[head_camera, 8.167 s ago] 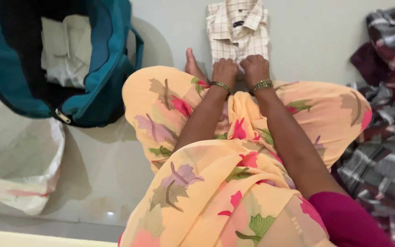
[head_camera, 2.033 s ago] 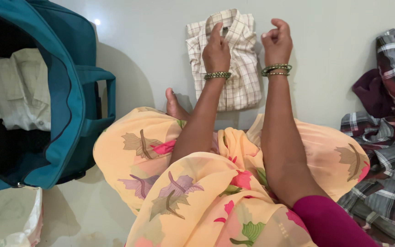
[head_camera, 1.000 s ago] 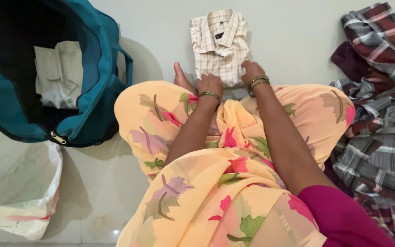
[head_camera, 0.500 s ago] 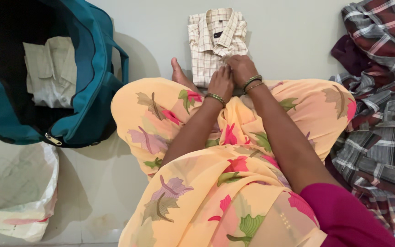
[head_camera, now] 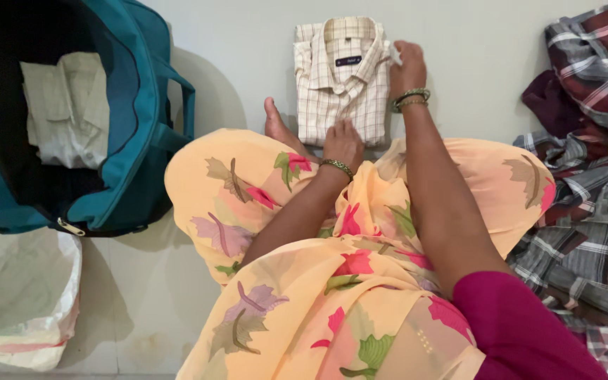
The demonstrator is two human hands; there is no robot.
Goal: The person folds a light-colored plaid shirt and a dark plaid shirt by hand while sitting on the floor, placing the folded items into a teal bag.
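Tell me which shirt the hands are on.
The folded cream checked shirt on the floor: left hand at its hem, right hand at its shoulder. The pale shirt lies in the bag.

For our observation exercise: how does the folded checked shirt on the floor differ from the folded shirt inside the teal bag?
The checked shirt lies on the floor, collar up, with both hands touching it; the pale shirt sits untouched inside the teal bag. The first shows bold brown checks, the second looks paler and faintly patterned. Both are folded, collared shirts.
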